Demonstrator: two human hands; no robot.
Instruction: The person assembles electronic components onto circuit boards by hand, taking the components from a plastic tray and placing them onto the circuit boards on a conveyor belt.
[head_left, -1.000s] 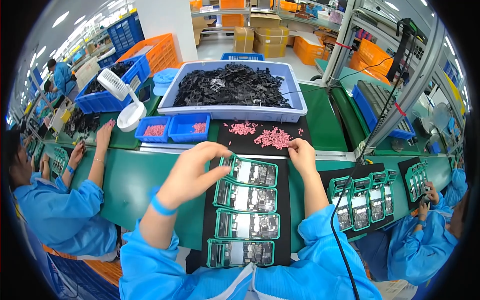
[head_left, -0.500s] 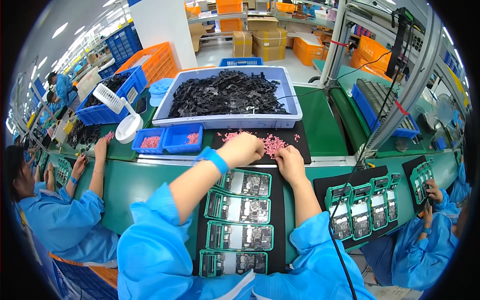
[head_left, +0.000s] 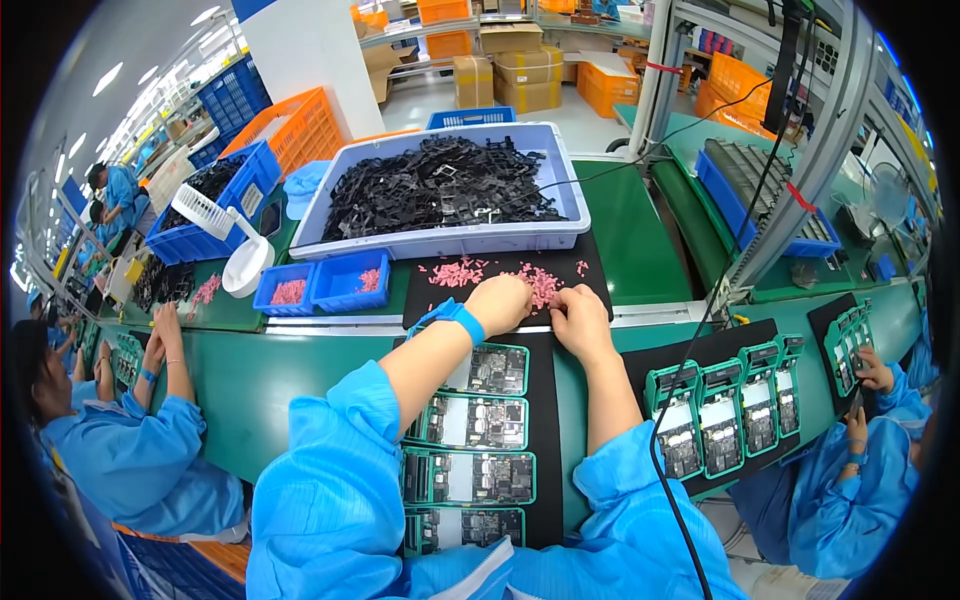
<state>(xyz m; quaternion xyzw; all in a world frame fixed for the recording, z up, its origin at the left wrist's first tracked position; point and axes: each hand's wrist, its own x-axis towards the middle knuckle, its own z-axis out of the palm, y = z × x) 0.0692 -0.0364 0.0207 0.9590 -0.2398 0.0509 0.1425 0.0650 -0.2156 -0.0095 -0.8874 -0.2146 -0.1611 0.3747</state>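
Observation:
My left hand (head_left: 500, 305), a blue band round its wrist, is curled at the near edge of a heap of small pink pieces (head_left: 541, 284) on a black mat. Beside it my right hand (head_left: 581, 321) has thumb and fingers pinched together at the right side of the same heap. Whatever lies between the fingertips of either hand is too small or hidden to make out. A looser scatter of pink pieces (head_left: 457, 272) lies left of the heap. Below my hands, a column of green frames holding phone circuit boards (head_left: 498, 369) rests on a black mat, partly covered by my left arm.
A large pale tub (head_left: 440, 243) of black plastic parts stands behind the mat. Two small blue bins (head_left: 350, 300) with pink pieces and a white fan (head_left: 247, 265) are at left. More framed boards (head_left: 720, 430) lie right, crossed by a hanging black cable (head_left: 655, 440). Co-workers sit either side.
My left hand has come down and slightly right, closer to my right hand at the pink heap. The view has shifted a little. The left co-worker's hands have come together.

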